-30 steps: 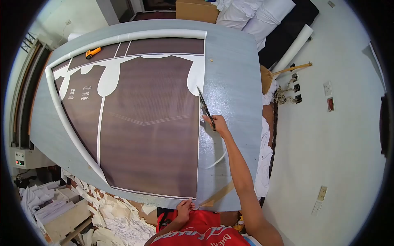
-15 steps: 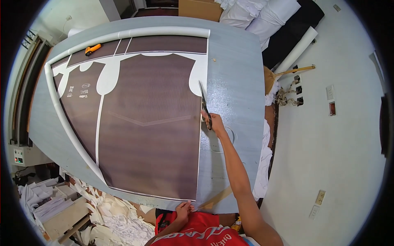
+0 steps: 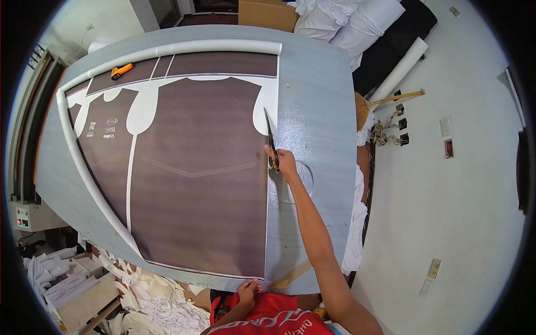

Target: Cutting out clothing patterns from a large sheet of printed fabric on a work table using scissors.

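A large sheet printed with dark brown garment panels (image 3: 195,218) lies on the blue-grey table (image 3: 329,111). White areas separate its panels. My right hand (image 3: 285,163) is closed around the handles of dark scissors (image 3: 269,131) at the sheet's right edge. Their blades point away from me, and the tip lies over a rounded white area beside the big panel. Down at the table's near edge, my left hand (image 3: 248,290) has its fingers closed on the sheet's near right corner; the fingertips are partly hard to make out.
A white roll (image 3: 167,49) borders the sheet's far and left sides. An orange tool (image 3: 121,71) rests on the far left panel. Cut scraps (image 3: 162,296) heap below the table at the near left. White bundles (image 3: 357,28) and a cardboard box (image 3: 268,15) stand beyond.
My right hand and the scissors have moved slightly farther along the sheet's right edge, with the tip a little more to the left. My left hand stays at the near corner. The view has shifted slightly.
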Demonstrator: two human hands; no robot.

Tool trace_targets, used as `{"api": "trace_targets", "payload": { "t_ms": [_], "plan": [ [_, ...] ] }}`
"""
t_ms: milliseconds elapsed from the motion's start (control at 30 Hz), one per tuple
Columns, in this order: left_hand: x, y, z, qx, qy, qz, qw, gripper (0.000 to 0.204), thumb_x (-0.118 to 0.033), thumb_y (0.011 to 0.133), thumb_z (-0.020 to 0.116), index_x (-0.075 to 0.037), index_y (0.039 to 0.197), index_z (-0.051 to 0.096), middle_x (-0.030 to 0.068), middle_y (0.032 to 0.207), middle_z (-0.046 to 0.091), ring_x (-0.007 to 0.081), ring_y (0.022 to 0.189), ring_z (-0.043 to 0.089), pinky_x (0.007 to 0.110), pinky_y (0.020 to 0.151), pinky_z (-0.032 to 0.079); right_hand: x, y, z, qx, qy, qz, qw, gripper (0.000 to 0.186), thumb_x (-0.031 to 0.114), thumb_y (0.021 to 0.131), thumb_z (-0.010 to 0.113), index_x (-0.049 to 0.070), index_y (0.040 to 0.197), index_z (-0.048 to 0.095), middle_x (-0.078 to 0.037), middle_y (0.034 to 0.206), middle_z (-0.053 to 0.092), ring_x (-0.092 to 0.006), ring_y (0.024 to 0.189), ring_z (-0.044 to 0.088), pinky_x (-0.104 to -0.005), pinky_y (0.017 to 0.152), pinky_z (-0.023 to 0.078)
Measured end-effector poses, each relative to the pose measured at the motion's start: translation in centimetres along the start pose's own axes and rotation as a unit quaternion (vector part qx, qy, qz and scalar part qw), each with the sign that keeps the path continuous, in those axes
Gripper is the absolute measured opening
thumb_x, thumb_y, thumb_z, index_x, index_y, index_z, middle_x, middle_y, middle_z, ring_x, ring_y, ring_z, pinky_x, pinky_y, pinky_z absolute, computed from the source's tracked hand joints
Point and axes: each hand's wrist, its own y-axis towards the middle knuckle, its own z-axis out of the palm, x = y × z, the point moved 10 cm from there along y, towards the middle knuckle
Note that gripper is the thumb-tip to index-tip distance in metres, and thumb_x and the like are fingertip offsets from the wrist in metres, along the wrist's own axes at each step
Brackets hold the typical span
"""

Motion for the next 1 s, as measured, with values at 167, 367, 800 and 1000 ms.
{"api": "trace_targets", "payload": {
  "t_ms": [167,367,800,1000],
  "plan": [
    [1.1,-0.1,-0.2,-0.018,0.003,-0.033,0.999,0.014,-0.015,0.089,0.068,-0.002,0.086,0.063,0.0099,0.07,0.065,0.0167,0.059,0.061,0.028,0.058,0.052,1.0,2.3,-0.1,-0.013,0.021,-0.013,1.0,0.051,0.056,0.073,0.076,0.012,0.059,0.053,0.004,0.054,0.049,-0.0066,0.045,0.044,-0.0231,0.043,0.032],
    [1.1,-0.6,0.0,-0.004,-0.004,-0.032,0.999,0.015,-0.013,0.086,0.07,-0.001,0.09,0.063,0.0111,0.074,0.066,0.0171,0.061,0.063,0.029,0.06,0.053,1.6,3.6,1.3,-0.029,0.057,-0.007,0.998,0.052,0.055,0.072,0.078,0.013,0.059,0.05,0.003,0.054,0.048,-0.0063,0.044,0.043,-0.0225,0.043,0.033],
    [0.6,-0.7,1.5,0.047,-0.144,-0.103,0.983,0.008,-0.012,0.091,0.062,-0.006,0.086,0.061,0.0065,0.073,0.063,0.0155,0.065,0.061,0.027,0.061,0.051,2.5,3.8,2.0,-0.013,0.093,-0.025,0.995,0.05,0.054,0.074,0.077,0.014,0.059,0.05,0.004,0.054,0.047,-0.0063,0.044,0.044,-0.0225,0.043,0.032],
    [1.1,-0.9,1.9,0.058,-0.136,-0.113,0.982,0.007,-0.011,0.091,0.061,-0.005,0.087,0.062,0.0049,0.073,0.062,0.0146,0.065,0.06,0.026,0.06,0.051,1.7,4.8,0.8,-0.038,0.067,-0.036,0.996,0.05,0.053,0.074,0.078,0.013,0.058,0.053,0.004,0.054,0.049,-0.0069,0.044,0.044,-0.0244,0.043,0.031]
  ]
}}
